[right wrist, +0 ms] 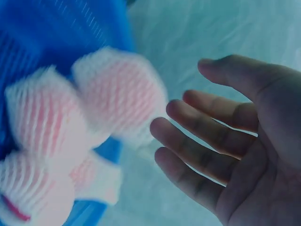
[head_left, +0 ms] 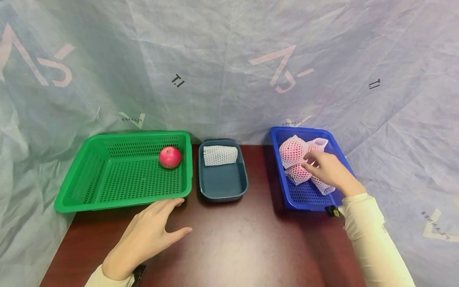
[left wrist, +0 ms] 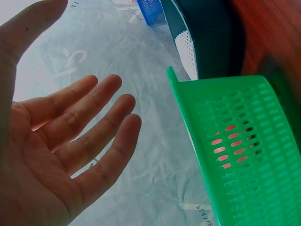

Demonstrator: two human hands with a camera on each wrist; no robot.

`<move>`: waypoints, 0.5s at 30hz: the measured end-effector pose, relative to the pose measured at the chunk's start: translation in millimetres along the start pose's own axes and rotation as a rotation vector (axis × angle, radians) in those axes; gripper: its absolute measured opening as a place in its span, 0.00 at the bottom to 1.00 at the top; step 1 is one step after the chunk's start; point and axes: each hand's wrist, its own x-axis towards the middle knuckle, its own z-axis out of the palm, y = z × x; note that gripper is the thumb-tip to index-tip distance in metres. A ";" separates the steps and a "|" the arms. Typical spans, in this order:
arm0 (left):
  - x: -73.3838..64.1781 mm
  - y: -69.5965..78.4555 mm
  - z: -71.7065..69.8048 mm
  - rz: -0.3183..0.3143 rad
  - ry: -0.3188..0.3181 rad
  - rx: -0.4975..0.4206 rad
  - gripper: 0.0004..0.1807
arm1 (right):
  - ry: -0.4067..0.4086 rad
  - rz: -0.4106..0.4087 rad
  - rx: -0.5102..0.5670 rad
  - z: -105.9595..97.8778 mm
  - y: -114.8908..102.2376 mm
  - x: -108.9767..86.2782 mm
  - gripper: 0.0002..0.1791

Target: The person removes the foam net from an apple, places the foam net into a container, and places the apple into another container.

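Observation:
Over the blue basket (head_left: 294, 201) my right hand (head_left: 328, 169) hovers with its fingers loosely bent and nothing held. Several apples in white foam nets (head_left: 292, 151) lie in that basket; in the right wrist view the netted apples (right wrist: 120, 94) are just beyond the fingertips, apart from them. My left hand (head_left: 147, 231), thumb spread from the fingers, is at the near edge of the green basket (head_left: 125, 205); the left wrist view shows its palm bare. One red apple (head_left: 170, 157) without a net sits in the green basket's right end.
Between the two baskets stands a dark blue-grey tray (head_left: 222, 183) with a white foam net (head_left: 220, 155) lying at its far end. A reddish-brown table (head_left: 229, 239) carries all of them. Grey printed cloth (head_left: 222, 71) hangs close behind and along the sides.

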 end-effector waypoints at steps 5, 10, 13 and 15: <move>-3.5 0.0 -0.7 -0.015 -0.002 0.005 0.39 | -0.021 0.160 -0.011 -2.0 45.8 10.5 0.15; -7.4 0.5 -1.4 -0.021 -0.010 0.007 0.39 | -0.089 0.289 -0.060 5.0 90.1 16.1 0.19; -8.8 0.8 -1.1 -0.017 -0.015 0.003 0.38 | -0.183 0.370 -0.081 7.8 106.3 15.9 0.21; -9.7 0.7 -0.4 -0.009 -0.010 0.001 0.38 | -0.260 0.422 -0.081 9.0 111.7 13.4 0.25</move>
